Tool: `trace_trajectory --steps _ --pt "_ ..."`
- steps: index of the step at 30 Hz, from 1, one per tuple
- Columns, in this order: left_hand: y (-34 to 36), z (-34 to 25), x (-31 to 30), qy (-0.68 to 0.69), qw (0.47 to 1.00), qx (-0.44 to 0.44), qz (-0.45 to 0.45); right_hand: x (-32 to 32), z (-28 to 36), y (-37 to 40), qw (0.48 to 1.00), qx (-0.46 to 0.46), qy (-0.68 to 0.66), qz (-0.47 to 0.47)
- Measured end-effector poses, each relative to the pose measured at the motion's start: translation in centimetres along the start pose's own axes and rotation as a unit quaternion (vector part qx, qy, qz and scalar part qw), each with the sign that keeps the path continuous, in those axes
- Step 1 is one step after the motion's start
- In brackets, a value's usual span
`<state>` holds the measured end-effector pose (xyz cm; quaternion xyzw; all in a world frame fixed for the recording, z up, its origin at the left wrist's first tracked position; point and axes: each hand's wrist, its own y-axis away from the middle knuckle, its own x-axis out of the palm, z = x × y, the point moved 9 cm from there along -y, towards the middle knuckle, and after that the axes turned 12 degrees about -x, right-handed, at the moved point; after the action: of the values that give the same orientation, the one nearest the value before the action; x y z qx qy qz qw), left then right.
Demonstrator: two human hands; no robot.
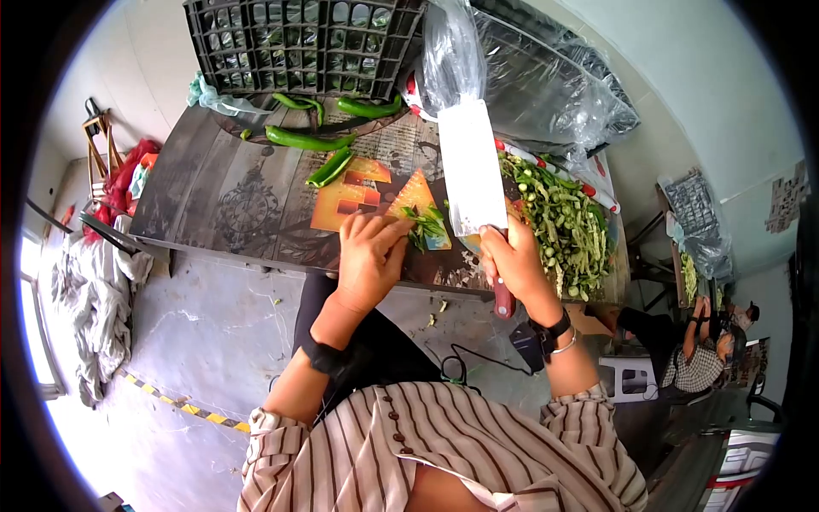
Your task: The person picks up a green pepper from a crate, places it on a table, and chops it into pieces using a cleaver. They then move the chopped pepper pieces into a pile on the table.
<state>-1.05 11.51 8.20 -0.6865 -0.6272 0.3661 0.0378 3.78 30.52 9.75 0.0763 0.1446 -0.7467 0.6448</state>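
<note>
My right hand (pixel 516 263) is closed round the dark red handle of a cleaver (pixel 472 166). The broad, pale blade points away from me, above the table and just right of some cut green pepper (pixel 429 226). My left hand (pixel 369 256) has its fingers curled together, with the fingertips against the left end of those pepper pieces. Beyond it lies a halved green pepper (pixel 329 167), and several whole green peppers (pixel 309 139) rest farther back. To the right of the cleaver spreads a large heap of chopped green pepper (pixel 563 222).
A black plastic crate (pixel 299 51) stands at the table's back. Beside it are clear plastic bags (pixel 546 72) and a red-and-white edging strip. The dark patterned table (pixel 205 188) ends just before my body. At far right another person (pixel 695 358) sits near a second table.
</note>
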Motion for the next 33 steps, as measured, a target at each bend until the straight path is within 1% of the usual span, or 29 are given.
trace_trajectory --steps 2,4,5,7,10,12,14,16,18,25,27,28,30,31,33 --pt "-0.2 -0.2 -1.3 -0.017 1.0 -0.013 0.006 -0.7 -0.8 1.4 0.997 0.035 -0.054 -0.044" --pt "-0.2 0.4 -1.9 -0.101 0.994 -0.029 0.026 -0.9 -1.7 2.3 0.997 0.035 -0.064 -0.036" --pt "-0.1 1.0 -1.8 -0.122 0.992 -0.027 0.03 -1.0 -2.4 2.9 0.993 0.052 -0.092 -0.056" --pt "-0.1 1.4 -1.8 -0.123 0.991 -0.036 0.042 -1.0 -3.9 3.9 0.983 0.086 -0.138 -0.088" --pt "0.0 1.5 -1.0 -0.114 0.991 -0.034 0.061 -0.5 -4.9 4.6 0.983 0.075 -0.141 -0.095" --pt "0.0 1.2 0.0 -0.107 0.992 -0.023 0.069 -0.3 -5.2 5.1 0.979 0.083 -0.16 -0.098" --pt "-0.1 1.4 1.4 -0.114 0.988 -0.035 0.094 -0.3 -5.3 5.6 0.976 0.104 -0.159 -0.104" --pt "-0.5 0.9 2.2 -0.109 0.99 -0.023 0.084 -0.6 -5.3 5.7 0.977 0.098 -0.157 -0.105" --pt "-1.2 -0.1 2.3 -0.096 0.994 0.008 0.05 -1.0 -5.2 5.8 0.978 0.092 -0.155 -0.104" --pt "-2.9 -1.0 3.2 -0.102 0.992 0.014 0.069 -1.8 -5.4 6.4 0.975 0.089 -0.16 -0.123" --pt "-3.5 -0.3 1.8 -0.102 0.994 -0.005 0.032 -1.9 -5.6 6.8 0.974 0.094 -0.163 -0.129" --pt "-3.8 0.4 1.1 -0.128 0.992 0.003 0.01 -1.9 -5.5 6.9 0.972 0.096 -0.17 -0.134" --pt "-4.7 2.3 -0.4 -0.167 0.986 -0.022 -0.011 -1.6 -5.8 7.3 0.969 0.1 -0.181 -0.136" --pt "-5.1 2.6 -1.4 -0.202 0.978 -0.012 -0.042 -1.6 -6.0 7.4 0.969 0.101 -0.182 -0.136" --pt "-5.9 3.3 -2.4 -0.217 0.975 -0.029 -0.036 -1.4 -6.7 7.5 0.969 0.101 -0.184 -0.134"
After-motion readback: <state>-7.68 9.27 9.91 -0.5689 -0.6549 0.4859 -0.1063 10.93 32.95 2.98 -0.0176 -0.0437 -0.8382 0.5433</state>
